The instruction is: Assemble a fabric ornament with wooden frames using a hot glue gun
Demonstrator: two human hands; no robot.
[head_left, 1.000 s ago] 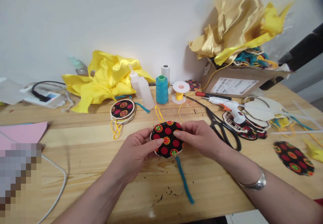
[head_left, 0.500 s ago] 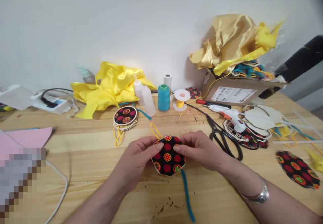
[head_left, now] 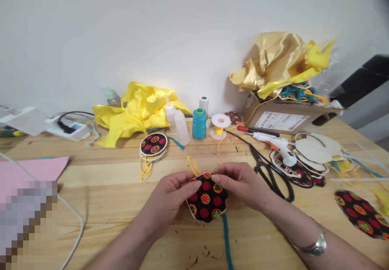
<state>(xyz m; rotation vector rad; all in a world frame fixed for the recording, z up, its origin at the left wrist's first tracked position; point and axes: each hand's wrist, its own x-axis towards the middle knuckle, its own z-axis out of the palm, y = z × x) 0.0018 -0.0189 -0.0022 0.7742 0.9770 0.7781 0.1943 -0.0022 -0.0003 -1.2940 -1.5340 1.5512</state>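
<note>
Both hands hold a small round ornament (head_left: 208, 201) covered in black fabric with red and yellow dots, just above the wooden table (head_left: 121, 189). My left hand (head_left: 172, 197) pinches its upper left edge with thumb and fingers. My right hand (head_left: 240, 183) pinches the upper right edge. A yellow cord loop (head_left: 193, 165) sticks out at the top and a teal tassel (head_left: 226, 237) hangs from the bottom.
Black scissors (head_left: 272, 174) and a white glue gun (head_left: 273, 142) lie to the right. Behind stand a teal thread cone (head_left: 199, 123), yellow cord spool (head_left: 220, 125), plastic bottles (head_left: 181, 127), a finished ornament (head_left: 153, 145), yellow satin (head_left: 136, 110) and a cardboard box (head_left: 282, 118). Pink paper (head_left: 27, 170) lies left.
The ornament has turned a little in my fingers, and both thumbs have shifted toward its top edge. The camera has tilted, so everything sits lower in view.
</note>
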